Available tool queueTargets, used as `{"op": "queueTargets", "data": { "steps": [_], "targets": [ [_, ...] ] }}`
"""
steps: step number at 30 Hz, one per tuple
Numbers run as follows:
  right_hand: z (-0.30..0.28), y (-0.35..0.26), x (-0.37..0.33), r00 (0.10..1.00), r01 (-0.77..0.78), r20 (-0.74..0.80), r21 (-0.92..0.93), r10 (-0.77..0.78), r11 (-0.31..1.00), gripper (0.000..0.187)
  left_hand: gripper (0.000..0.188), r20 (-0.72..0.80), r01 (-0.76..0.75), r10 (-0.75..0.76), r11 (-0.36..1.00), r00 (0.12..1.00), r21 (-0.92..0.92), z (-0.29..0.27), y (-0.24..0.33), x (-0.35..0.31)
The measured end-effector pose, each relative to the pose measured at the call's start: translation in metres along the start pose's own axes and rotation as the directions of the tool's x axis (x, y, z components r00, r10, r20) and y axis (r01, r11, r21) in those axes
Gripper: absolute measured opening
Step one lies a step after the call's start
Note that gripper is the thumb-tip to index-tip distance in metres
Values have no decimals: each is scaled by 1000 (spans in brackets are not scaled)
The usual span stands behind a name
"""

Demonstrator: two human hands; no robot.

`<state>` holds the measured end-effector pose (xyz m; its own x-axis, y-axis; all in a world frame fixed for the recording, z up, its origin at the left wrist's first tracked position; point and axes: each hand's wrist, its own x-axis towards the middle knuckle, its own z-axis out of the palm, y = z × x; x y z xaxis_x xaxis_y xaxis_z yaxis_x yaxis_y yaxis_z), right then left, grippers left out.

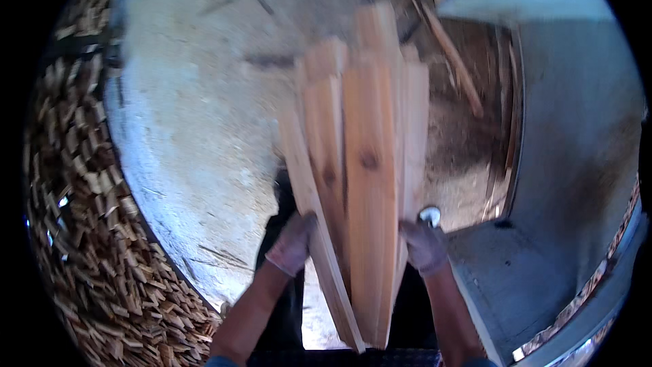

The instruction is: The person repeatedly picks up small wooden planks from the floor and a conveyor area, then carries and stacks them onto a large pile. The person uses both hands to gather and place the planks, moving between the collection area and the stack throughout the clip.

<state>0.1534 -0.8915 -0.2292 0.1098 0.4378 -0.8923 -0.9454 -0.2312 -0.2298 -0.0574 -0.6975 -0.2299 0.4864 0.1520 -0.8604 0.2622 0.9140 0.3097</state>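
A bundle of long wooden boards (370,156) lies lengthwise between my two gloved hands, in front of my legs. My left hand (292,243) grips the bundle's left side, against a narrow wooden strip (316,221) that slants across the other pieces. On the opposite side my right hand (422,246) clasps the outer boards. The fingers of both hands are partly hidden under the wood. Two of the wider boards show dark knots, and the far ends are uneven.
A tall stack of split wood (102,217) runs along the left. Loose sticks (455,61) lie on the floor (197,95) at the far right. A grey panel (577,109) stands at the right, and a small round white object (429,215) sits beyond my right hand.
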Motion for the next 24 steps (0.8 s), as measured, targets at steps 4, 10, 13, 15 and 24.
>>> {"op": "queueTargets", "data": {
  "steps": [4,10,13,15,24],
  "targets": [
    [50,-15,-107,997,68,33,-154,-64,986,41,70,-47,8,-2,992,999,125,39,57,-117],
    [147,-45,-202,974,99,227,-369,-14,924,66,79,30,-119,117,991,993,55,48,103,-229],
    [151,-56,-171,967,52,254,-276,21,960,63,84,83,-182,184,983,979,-30,53,149,-247],
    [153,-64,-164,970,78,242,-340,7,937,64,90,56,-266,265,963,963,29,56,172,-289],
    [244,-139,-184,837,309,546,-530,39,790,50,94,-168,-556,534,821,829,-131,109,175,-369]
  ]
}}
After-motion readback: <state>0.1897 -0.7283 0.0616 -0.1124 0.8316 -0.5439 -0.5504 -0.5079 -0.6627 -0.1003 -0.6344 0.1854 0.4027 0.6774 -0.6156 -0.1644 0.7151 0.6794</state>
